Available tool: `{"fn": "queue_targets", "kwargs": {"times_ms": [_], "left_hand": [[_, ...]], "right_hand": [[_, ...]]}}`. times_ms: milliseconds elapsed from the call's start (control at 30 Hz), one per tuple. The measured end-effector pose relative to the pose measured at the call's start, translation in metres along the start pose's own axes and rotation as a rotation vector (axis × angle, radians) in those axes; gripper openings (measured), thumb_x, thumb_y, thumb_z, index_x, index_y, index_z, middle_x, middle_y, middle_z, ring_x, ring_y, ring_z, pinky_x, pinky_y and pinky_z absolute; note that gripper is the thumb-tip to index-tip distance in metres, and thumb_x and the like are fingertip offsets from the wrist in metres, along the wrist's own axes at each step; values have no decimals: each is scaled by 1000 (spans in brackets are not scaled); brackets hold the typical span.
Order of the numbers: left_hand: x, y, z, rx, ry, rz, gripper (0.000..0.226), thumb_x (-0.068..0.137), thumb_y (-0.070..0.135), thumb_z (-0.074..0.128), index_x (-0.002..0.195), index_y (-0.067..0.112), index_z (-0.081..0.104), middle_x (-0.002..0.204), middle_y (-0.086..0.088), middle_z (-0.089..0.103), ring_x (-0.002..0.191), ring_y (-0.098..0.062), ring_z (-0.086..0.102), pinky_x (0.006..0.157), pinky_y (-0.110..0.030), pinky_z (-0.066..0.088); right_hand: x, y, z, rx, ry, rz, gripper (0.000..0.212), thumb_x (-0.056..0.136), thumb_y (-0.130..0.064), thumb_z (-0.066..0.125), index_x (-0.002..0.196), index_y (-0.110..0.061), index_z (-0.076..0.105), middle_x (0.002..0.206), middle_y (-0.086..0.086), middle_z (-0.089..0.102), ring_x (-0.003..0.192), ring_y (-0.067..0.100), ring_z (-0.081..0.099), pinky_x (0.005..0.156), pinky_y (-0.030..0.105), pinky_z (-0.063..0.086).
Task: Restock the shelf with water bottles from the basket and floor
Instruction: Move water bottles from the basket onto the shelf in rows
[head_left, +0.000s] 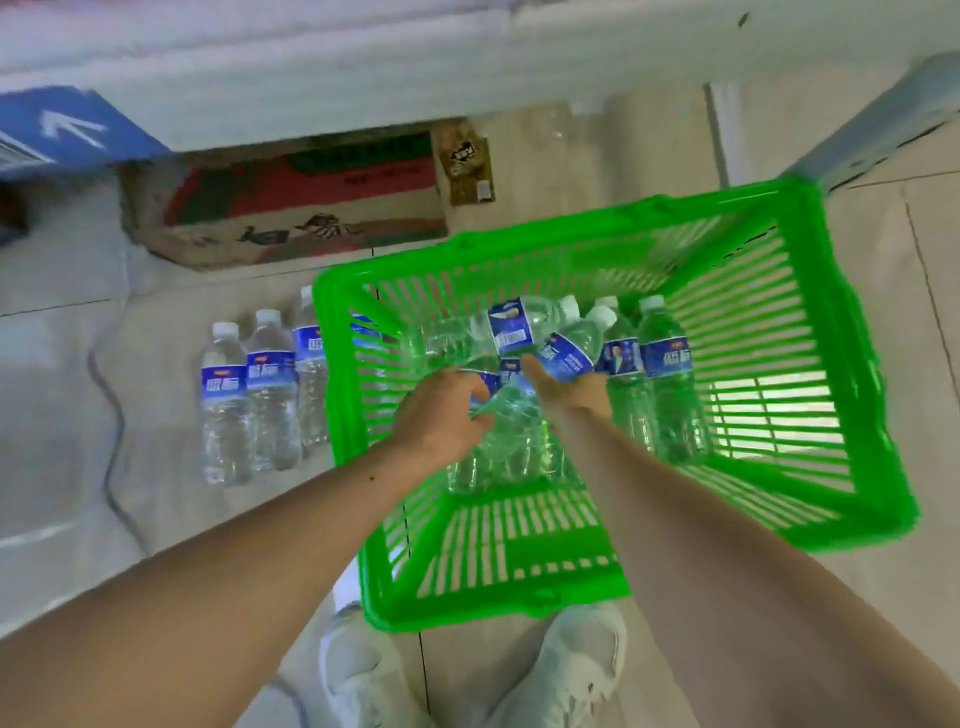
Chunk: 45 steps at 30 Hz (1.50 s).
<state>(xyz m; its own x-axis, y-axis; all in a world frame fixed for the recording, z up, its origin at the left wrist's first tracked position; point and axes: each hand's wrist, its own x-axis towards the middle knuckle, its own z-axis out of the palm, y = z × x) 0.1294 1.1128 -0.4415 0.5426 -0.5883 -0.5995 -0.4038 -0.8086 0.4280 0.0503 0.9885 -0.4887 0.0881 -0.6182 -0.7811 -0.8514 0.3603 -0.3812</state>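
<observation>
At the far left a blue sign (67, 130) with a white arrow lies at the foot of the white shelf base (363, 67) that runs across the top of the view. Just to its right a flattened cardboard box (291, 208) with red and green print rests on the tiled floor (62, 395), partly tucked under that base.

Below the box, three water bottles (267, 389) with white caps and blue labels lie side by side on the floor, caps pointing toward the shelf; the rightmost one touches the left wall of the green basket (857, 374).

The basket, a slatted plastic one, stands on the floor in front of the person's two light shoes (576, 670). More water bottles lie loosely piled inside it, toward its left and middle; two of them (660, 374) lie side by side to the right of the pile.

Both bare forearms reach down into the basket. The left hand (441, 410) has its grip clamped, fingers curled around a clear bottle (511, 410) that lies slanted on the pile. Right beside it, the right hand (569, 387) has its grip clamped on another bottle (571, 343), thumb across the blue label, with the bottle's white cap tilted up and to the right. The two hands are near each other, almost touching.

To the right of the basket the floor tiles carry on, and a grey-blue strip (883, 119) runs diagonally in the upper right corner.
</observation>
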Motion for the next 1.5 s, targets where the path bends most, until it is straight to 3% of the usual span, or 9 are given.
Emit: {"fn": "queue_targets", "kwargs": {"times_ms": [233, 433, 567, 667, 800, 1000, 1233, 1367, 1500], "left_hand": [[-4, -11, 6, 2, -51, -19, 30, 83, 28, 69, 111, 19, 63, 116, -4, 57, 105, -22, 57, 91, -38, 48], [-38, 22, -40, -8, -44, -6, 28, 80, 26, 71, 106, 18, 65, 114, -7, 58, 105, -24, 59, 90, -36, 49], [-74, 64, -94, -11, -60, 46, 34, 77, 26, 72, 109, 19, 65, 116, -8, 59, 106, -25, 59, 91, -35, 48], [-108, 97, -142, 3, -59, 85, 40, 76, 28, 73, 113, 17, 62, 117, -9, 60, 108, -25, 59, 90, -31, 46], [-164, 146, -210, -5, -74, 140, 48, 78, 29, 74, 120, 12, 57, 122, -6, 59, 111, -22, 55, 89, -26, 41], [-254, 220, -307, -59, -128, 240, 61, 75, 35, 77, 123, 11, 50, 117, -2, 59, 104, -19, 58, 88, -27, 46], [-342, 283, -415, -83, 30, 379, 54, 72, 40, 78, 114, 20, 51, 101, 4, 59, 94, -18, 60, 85, -37, 51], [-387, 306, -466, -88, 88, 462, 41, 73, 38, 78, 96, 28, 45, 82, 12, 50, 73, -8, 51, 64, -24, 44], [-426, 321, -505, -84, 126, 520, 50, 73, 40, 77, 112, 25, 50, 94, 13, 55, 83, -7, 54, 71, -21, 44]], "right_hand": [[5, 6, 11, 184, 44, 34, 75, 78, -45, 74, 130, -4, 38, 131, 16, 54, 117, 33, 55, 99, 43, 47], [-51, -4, -44, 81, -23, -148, 76, 77, -46, 74, 135, -10, 39, 134, 9, 55, 121, 29, 53, 99, 39, 43], [-106, -30, -95, 102, -38, -270, 60, 67, -52, 78, 113, -19, 58, 108, 0, 69, 97, 21, 65, 84, 32, 51], [-153, -51, -137, 194, -50, -321, 66, 53, -61, 78, 101, -18, 65, 92, -1, 73, 83, 18, 70, 78, 39, 57], [-231, -91, -195, 317, -84, -416, 51, 55, -48, 83, 92, -16, 69, 85, 3, 74, 71, 16, 66, 72, 41, 55], [-345, -152, -268, 422, -129, -576, 52, 50, -50, 84, 90, -19, 71, 84, 3, 75, 75, 20, 68, 77, 50, 55], [-473, -220, -343, 425, -164, -834, 44, 64, -31, 87, 102, -15, 70, 92, 7, 75, 86, 30, 71, 83, 53, 55], [-534, -248, -377, 413, -152, -945, 54, 61, -41, 87, 105, -16, 69, 94, 6, 75, 89, 31, 71, 80, 52, 57], [-586, -267, -400, 413, -137, -994, 59, 57, -45, 87, 106, -19, 68, 93, 2, 75, 87, 24, 72, 79, 47, 58]]}}
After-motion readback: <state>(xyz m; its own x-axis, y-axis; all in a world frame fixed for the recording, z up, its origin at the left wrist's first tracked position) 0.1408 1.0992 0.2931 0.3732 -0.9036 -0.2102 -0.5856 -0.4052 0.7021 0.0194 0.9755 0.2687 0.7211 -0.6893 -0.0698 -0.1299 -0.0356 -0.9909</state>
